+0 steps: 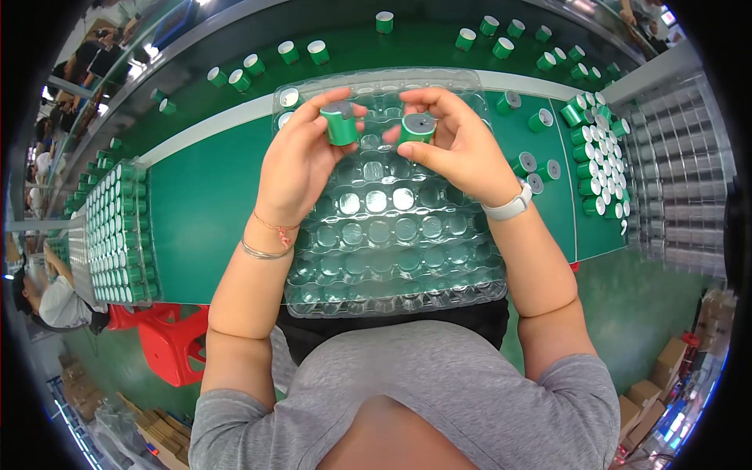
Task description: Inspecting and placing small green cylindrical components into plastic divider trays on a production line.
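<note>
Head view: hands [301, 153] [454, 141] hold green caps [340, 124] above tray [392, 227].

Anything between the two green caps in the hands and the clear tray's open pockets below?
Nothing visible. The left hand holds one green cap, the right hand another, both right above the clear tray. Most pockets beneath look empty; only the far-left corner pockets seem filled.
</note>
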A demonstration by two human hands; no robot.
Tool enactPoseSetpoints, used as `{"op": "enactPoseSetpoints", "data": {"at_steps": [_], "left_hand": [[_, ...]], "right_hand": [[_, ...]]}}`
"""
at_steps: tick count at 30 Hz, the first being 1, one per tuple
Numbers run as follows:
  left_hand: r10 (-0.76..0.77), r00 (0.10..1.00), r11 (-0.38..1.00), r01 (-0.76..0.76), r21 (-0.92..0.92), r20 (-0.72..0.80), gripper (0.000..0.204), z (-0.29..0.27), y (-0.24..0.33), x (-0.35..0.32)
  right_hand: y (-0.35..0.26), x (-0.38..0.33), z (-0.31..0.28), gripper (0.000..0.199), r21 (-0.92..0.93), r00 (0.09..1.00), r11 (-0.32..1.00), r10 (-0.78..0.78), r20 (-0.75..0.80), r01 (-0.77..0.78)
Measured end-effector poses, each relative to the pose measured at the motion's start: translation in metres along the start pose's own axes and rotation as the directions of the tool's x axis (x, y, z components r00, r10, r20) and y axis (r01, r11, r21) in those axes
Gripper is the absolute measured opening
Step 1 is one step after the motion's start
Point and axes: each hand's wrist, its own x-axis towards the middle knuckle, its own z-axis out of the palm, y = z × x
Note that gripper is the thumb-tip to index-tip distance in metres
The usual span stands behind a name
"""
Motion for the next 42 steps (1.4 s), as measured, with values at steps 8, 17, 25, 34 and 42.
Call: {"op": "enactPoseSetpoints", "data": {"at_steps": [8, 17, 25, 34, 42], "left_hand": [[-0.047, 0.996, 0.988, 0.057, -0.143, 0.078, 0.04, -0.012, -0.008, 0.0], [0.249, 0.948, 0.76, -0.319, 0.566, 0.199, 0.042, -0.004, -0.009, -0.003], [0.273, 0.949, 0.843, -0.315, 0.435, 0.158, 0.043, 0.007, -0.011, -0.01], [0.354, 0.912, 0.745, -0.41, 0.527, 0.208, 0.044, 0.005, -0.014, -0.01], [0.342, 0.922, 0.746, -0.383, 0.544, 0.181, 0.041, 0.007, -0.012, -0.011]], "right_hand": [[-0.002, 0.001, -0.008, 0.043, 0.055, 0.936, 0.935, 0.346, 0.071, -0.35], [0.001, -0.003, 0.003, 0.042, -0.144, 0.995, 0.989, -0.026, 0.1, 0.041], [-0.003, -0.003, 0.004, 0.042, -0.346, 0.984, 0.922, -0.173, 0.038, 0.175], [-0.004, -0.003, 0.004, 0.044, -0.456, 0.963, 0.852, -0.265, 0.049, 0.258], [-0.006, -0.002, 0.004, 0.041, -0.522, 0.961, 0.812, -0.268, 0.063, 0.261]]}}
